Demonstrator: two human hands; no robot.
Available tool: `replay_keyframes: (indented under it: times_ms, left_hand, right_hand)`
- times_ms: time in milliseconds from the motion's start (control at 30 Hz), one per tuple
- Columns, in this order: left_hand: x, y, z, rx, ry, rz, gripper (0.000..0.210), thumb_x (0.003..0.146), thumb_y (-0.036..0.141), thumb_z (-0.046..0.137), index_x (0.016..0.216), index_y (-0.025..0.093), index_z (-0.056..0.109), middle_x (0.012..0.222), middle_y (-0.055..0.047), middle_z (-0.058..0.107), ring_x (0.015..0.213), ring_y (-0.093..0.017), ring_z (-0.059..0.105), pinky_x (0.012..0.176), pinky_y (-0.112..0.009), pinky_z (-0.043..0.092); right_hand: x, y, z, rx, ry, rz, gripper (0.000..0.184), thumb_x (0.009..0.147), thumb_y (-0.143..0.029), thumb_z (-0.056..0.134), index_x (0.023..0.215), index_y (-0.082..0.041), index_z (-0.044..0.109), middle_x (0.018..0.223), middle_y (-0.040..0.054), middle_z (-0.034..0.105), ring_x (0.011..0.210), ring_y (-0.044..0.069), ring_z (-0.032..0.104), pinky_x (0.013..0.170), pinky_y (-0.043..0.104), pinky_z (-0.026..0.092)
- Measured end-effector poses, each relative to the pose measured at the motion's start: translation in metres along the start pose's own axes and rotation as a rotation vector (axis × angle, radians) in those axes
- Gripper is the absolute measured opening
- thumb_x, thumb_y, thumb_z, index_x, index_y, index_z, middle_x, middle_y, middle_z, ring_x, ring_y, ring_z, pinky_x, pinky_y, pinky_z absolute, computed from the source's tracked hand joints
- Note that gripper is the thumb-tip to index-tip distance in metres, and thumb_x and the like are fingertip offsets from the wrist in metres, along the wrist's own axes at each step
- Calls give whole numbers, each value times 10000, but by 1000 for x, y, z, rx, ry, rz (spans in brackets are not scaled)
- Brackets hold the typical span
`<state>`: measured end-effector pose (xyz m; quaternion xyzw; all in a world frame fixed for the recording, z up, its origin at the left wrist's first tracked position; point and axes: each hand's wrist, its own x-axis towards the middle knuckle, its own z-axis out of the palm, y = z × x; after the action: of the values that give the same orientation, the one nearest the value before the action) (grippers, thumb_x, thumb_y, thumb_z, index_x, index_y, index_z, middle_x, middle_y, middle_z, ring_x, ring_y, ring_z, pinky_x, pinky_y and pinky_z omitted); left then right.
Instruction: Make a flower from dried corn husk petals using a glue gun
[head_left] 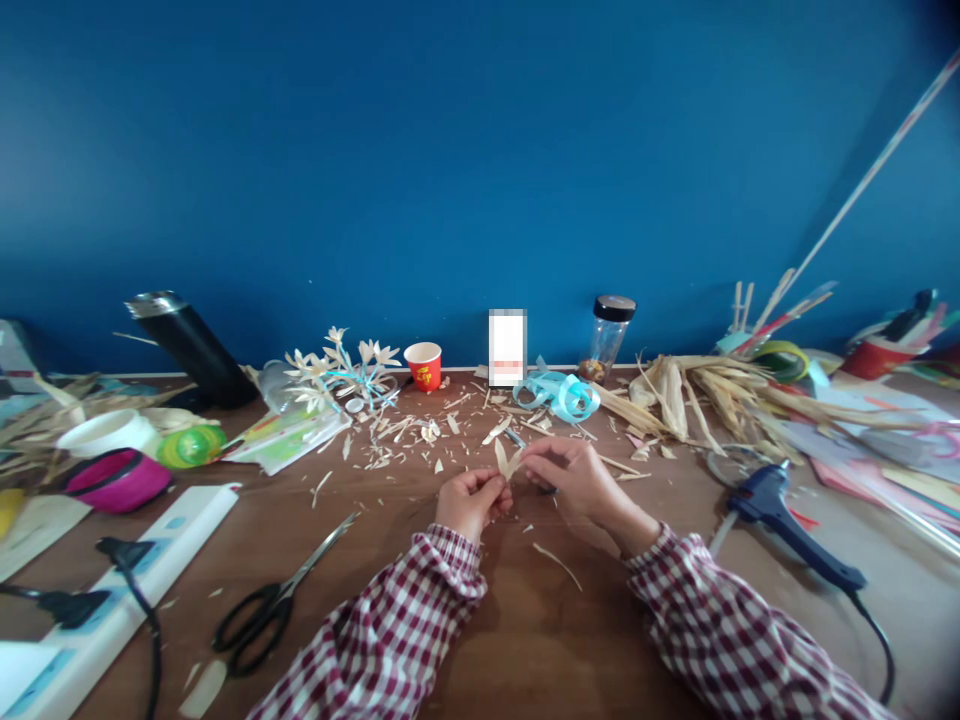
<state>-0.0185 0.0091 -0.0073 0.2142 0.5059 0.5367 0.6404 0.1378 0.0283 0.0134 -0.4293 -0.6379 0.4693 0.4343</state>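
Pale petal-shaped pieces of corn husk (505, 460) stand upright in my left hand (472, 500), pinched between its thumb and fingers. My right hand (574, 485) reaches in from the right with its fingertips pressed together at the petals' right edge. Whether they grip the husk or something small beside it is hidden. A small grey object (515, 438) lies just behind the petals; I cannot make out its kind. Scissors with black handles (259, 620) rest on the brown table (517, 640), left of my left forearm. Husk scraps (405, 430) are scattered beyond my hands.
Husk flowers (345, 365), a red paper cup (424, 368), blue ribbon (559, 395) and a jar (607, 340) line the wall. Right are dried husks (690, 390) and a glue gun (795, 525) with its cord. Left are a power strip (184, 540) and a black flask (195, 345).
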Motion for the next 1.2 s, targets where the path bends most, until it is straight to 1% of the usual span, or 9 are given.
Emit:
replay_keyframes:
  times_ms: [100, 200, 300, 433, 567, 633, 900, 1033, 1200]
  left_hand:
    - [0, 0, 0, -11, -4, -1, 134, 611, 87, 765, 676, 87, 648, 527, -24, 648, 465, -95, 607, 495, -201, 545]
    - [-1, 0, 1, -15, -6, -2, 131, 614, 84, 763, 669, 88, 644, 522, -26, 644, 464, -96, 607, 496, -200, 543]
    - [-3, 2, 1, 5, -6, 4, 133, 616, 90, 764, 679, 91, 646, 533, -25, 643, 473, -95, 608, 502, -201, 543]
    - [-5, 2, 1, 43, -7, 0, 118, 628, 103, 754, 682, 98, 649, 552, -27, 647, 478, -101, 605, 487, -209, 538]
    - [-3, 0, 1, 79, -20, 4, 115, 625, 87, 747, 681, 115, 650, 515, -10, 638, 465, -103, 594, 500, -221, 536]
    - [-1, -1, 1, 71, -40, 3, 97, 641, 71, 727, 687, 123, 659, 494, 0, 630, 459, -97, 587, 513, -217, 533]
    - [1, -3, 0, 125, -33, 31, 70, 675, 62, 671, 644, 124, 683, 487, 2, 632, 456, -89, 572, 549, -221, 531]
    - [2, -6, -2, 182, -85, 72, 16, 659, 115, 689, 663, 129, 696, 485, 3, 628, 459, -94, 564, 539, -219, 511]
    - [2, -7, -4, 248, -120, 106, 29, 661, 149, 680, 674, 147, 707, 492, 3, 625, 468, -101, 560, 536, -222, 492]
  right_hand:
    - [1, 2, -2, 46, -13, 26, 229, 750, -339, 621, 854, -138, 653, 664, 16, 621, 581, 117, 531, 539, 246, 410]
    - [2, 3, -3, 55, -17, 45, 205, 738, -320, 625, 821, -133, 646, 635, 6, 610, 559, 110, 521, 531, 244, 410]
    - [2, 2, -2, -19, -20, 21, 163, 753, -283, 597, 804, -135, 641, 628, -4, 597, 549, 105, 511, 530, 238, 408]
    - [-1, -4, 0, -242, -3, -134, 88, 778, -195, 539, 817, -159, 609, 700, 2, 615, 624, 123, 541, 590, 244, 430]
    - [-5, -12, -1, -486, -18, -320, 107, 807, -132, 499, 838, -187, 585, 778, 18, 624, 719, 149, 551, 679, 277, 433]
    - [-5, -14, -2, -573, -15, -374, 105, 809, -114, 499, 822, -195, 564, 785, 21, 608, 739, 157, 541, 692, 286, 426]
    - [-3, -10, -5, -635, -38, -403, 108, 795, -89, 488, 796, -197, 488, 757, 20, 557, 699, 161, 507, 641, 281, 409]
    - [-3, -7, -2, -650, -77, -408, 99, 810, -99, 481, 810, -197, 473, 756, 16, 551, 692, 152, 497, 640, 268, 406]
    - [-4, -9, -1, -708, -103, -408, 81, 838, -121, 462, 813, -198, 467, 743, 24, 551, 681, 159, 488, 620, 269, 394]
